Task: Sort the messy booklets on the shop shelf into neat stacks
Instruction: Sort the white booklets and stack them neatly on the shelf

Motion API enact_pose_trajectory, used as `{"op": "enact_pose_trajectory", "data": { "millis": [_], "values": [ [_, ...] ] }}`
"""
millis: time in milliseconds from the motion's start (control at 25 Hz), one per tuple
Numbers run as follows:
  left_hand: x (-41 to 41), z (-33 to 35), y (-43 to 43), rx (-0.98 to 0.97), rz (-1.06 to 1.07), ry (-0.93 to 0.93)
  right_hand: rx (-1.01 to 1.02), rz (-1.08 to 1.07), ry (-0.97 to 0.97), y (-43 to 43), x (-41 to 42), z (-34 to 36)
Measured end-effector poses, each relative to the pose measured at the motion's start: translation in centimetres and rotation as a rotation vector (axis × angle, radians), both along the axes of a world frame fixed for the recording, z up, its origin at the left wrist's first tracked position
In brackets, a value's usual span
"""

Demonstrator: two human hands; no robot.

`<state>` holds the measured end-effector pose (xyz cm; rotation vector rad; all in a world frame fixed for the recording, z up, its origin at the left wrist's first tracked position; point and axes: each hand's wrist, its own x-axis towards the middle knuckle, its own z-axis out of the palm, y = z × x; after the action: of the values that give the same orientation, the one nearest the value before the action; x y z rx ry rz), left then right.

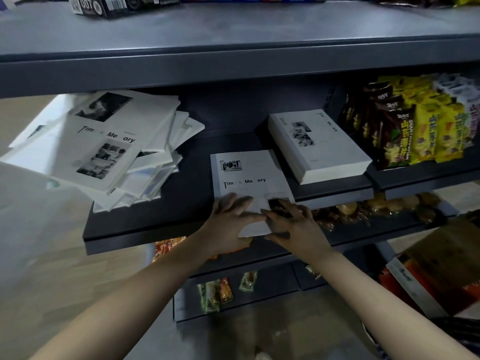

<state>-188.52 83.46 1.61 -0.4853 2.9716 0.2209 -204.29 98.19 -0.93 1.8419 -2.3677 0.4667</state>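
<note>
A white booklet (pixel 249 175) titled "Time & Memory" lies flat on the middle of the dark shelf (pixel 145 229), its near corner over the front edge. My left hand (pixel 230 220) presses on its near left part with spread, straight fingers. My right hand (pixel 294 226) rests spread fingers on its near right part, with the thumb along the near edge. A messy pile of the same booklets (pixel 117 149) sprawls at the shelf's left end, some hanging off the side. A neat stack of booklets (pixel 319 146) sits at the right rear.
Yellow and brown snack bags (pixel 415 126) stand right of the neat stack. The upper shelf (pixel 233 61) overhangs close above. Lower shelves hold more snack packets (pixel 220 294) and wrapped buns (pixel 376 206). A cardboard box (pixel 441 276) stands at the lower right.
</note>
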Motion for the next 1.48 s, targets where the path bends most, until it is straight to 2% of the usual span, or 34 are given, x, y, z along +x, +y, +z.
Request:
{"op": "enact_pose_trajectory", "data": {
  "millis": [160,320,440,520,680,800,880,1040,1200,1280,1400,1480],
  "values": [
    [1.8,-0.7,-1.0,0.018,0.158,0.086,0.012,-0.013,-0.062,-1.6,1.6,0.6],
    [2.9,-1.5,-2.5,0.087,0.091,0.329,-0.195,0.035,-0.040,-3.1,2.4,0.3],
    [2.8,-1.5,-2.7,0.117,0.153,0.518,-0.309,0.102,0.037,-4.7,1.4,0.4],
    [2.4,-1.5,-3.1,0.082,0.202,0.571,-0.418,0.167,0.105,-5.7,0.3,0.8],
    [-0.5,-0.6,-4.4,0.095,0.193,0.686,-0.610,0.295,0.215,-6.9,-3.0,2.3],
    [-5.1,0.4,-3.8,0.070,0.181,0.901,-0.633,0.324,0.196,-6.6,-8.0,3.5],
    [-8.7,1.0,-2.5,0.049,0.216,0.975,-0.636,0.303,0.183,-5.6,-11.6,4.0],
    [-16.1,2.5,-0.1,0.126,0.284,0.853,-0.608,0.276,0.159,-2.3,-18.4,5.0],
    [-20.7,3.2,0.9,0.152,0.285,0.542,-0.294,0.131,0.170,-1.1,-23.6,3.5],
    [-21.7,2.5,1.1,0.134,0.306,0.430,-0.195,0.107,0.070,-0.4,-25.0,2.4],
    [-23.1,1.7,1.2,0.075,0.294,0.397,-0.204,0.048,-0.075,0.1,-26.1,2.6],
    [-23.9,1.5,1.4,0.052,0.286,0.424,-0.264,0.043,-0.077,0.2,-26.4,2.8]
  ]
}}
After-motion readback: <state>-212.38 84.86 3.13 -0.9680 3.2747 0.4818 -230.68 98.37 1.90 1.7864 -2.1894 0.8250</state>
